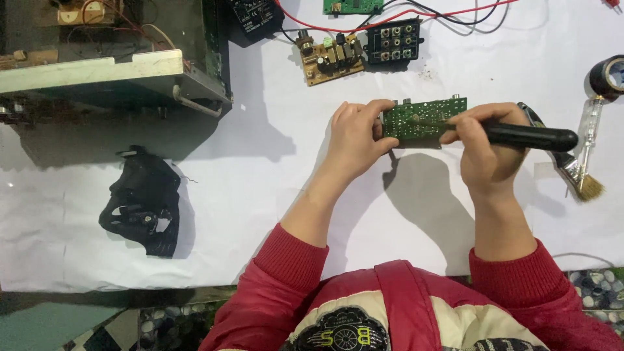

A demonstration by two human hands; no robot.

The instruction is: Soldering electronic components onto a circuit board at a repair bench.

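Board (422, 121), green and thin, sits lifted above the counter (273, 162) near its far right; we judge it light, stiff and fragile, best pinched by its edges. Our left hand (354, 140) clamps its left end; our right hand (486, 146) grips the iron (530, 138).

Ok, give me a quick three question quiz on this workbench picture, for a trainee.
1. True or false: the left hand holds the green circuit board by its edge.
2. What does the right hand grip? A) the paintbrush B) a black-handled tool C) the tape roll
3. Where does the paintbrush lie, relative to the right hand?

Key
1. True.
2. B: the black-handled tool, its tip toward the board.
3. Just beyond it on the white sheet, near the tape roll.
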